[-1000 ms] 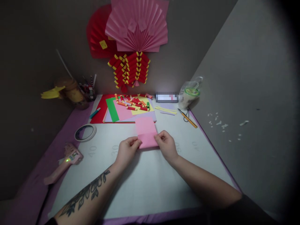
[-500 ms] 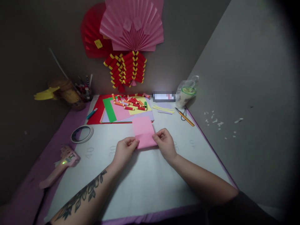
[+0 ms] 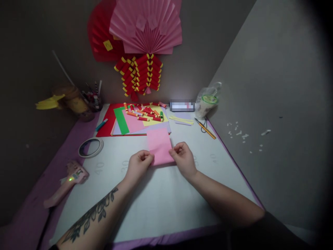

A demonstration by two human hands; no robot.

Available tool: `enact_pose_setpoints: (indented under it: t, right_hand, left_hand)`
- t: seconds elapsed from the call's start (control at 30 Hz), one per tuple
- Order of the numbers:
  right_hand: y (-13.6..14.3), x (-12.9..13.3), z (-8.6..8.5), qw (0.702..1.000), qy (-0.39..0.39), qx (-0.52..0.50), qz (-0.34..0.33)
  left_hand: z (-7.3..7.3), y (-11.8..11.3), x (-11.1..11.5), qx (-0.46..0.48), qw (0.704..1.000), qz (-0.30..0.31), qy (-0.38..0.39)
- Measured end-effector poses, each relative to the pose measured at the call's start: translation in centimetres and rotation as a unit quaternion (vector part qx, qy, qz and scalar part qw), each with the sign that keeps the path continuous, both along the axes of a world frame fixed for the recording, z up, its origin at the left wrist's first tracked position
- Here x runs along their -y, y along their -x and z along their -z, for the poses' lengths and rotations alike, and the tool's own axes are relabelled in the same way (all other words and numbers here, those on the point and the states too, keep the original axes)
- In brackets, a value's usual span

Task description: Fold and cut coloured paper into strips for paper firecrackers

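Note:
A pink sheet of paper (image 3: 160, 146) is held between my hands over the white mat (image 3: 166, 205). A faint crease runs across it, and its lower part looks folded. My left hand (image 3: 139, 165) pinches the lower left edge between thumb and fingers. On the opposite edge, my right hand (image 3: 184, 160) grips the paper in the same way. Beyond its top edge lie stacked coloured sheets (image 3: 121, 121) with several small rolled paper tubes (image 3: 143, 118) on them, mostly red with yellow ends.
At left are a tape roll (image 3: 91, 147), a pink glue gun (image 3: 66, 184) with a green light, and a blue pen (image 3: 101, 124). A craft knife (image 3: 205, 128), paper strips (image 3: 181, 120) and a bagged cup (image 3: 207, 104) sit back right. Paper fans (image 3: 148, 27) hang on the wall.
Both hands keep their hold on the pink paper, which has hardly moved. The whole view has shifted slightly.

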State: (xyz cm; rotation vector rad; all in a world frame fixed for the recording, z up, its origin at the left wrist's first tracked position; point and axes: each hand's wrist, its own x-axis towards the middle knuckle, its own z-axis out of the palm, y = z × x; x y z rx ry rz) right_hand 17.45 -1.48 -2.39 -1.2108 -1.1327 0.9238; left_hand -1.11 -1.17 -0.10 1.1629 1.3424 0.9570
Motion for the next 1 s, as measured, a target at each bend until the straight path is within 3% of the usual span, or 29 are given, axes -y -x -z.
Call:
enact_pose_setpoints:
  t: [0.3, 0.47, 0.67, 0.73, 1.0]
  right_hand:
    - [0.3, -0.2, 0.0, 0.999, 0.019, -0.029, -0.009]
    - [-0.4, -0.7, 0.3, 0.995, 0.044, -0.086, 0.002]
    - [0.1, -0.6, -0.1, 0.973, 0.068, -0.156, -0.157]
    - [0.3, -0.3, -0.2, 0.967, 0.095, -0.149, -0.181]
    - [0.2, -0.1, 0.2, 0.973, 0.147, -0.094, -0.149]
  left_hand:
    - [-0.3, 0.6, -0.6, -0.025, 0.999, 0.023, -0.027]
    - [-0.9, 1.5, -1.1, -0.058, 0.997, -0.003, -0.060]
    - [-0.9, 0.9, -0.5, -0.069, 0.994, 0.042, -0.067]
    - [-0.8, 0.6, -0.3, -0.076, 0.993, 0.058, -0.071]
    - [-0.5, 0.7, -0.5, -0.056, 0.996, 0.055, -0.048]
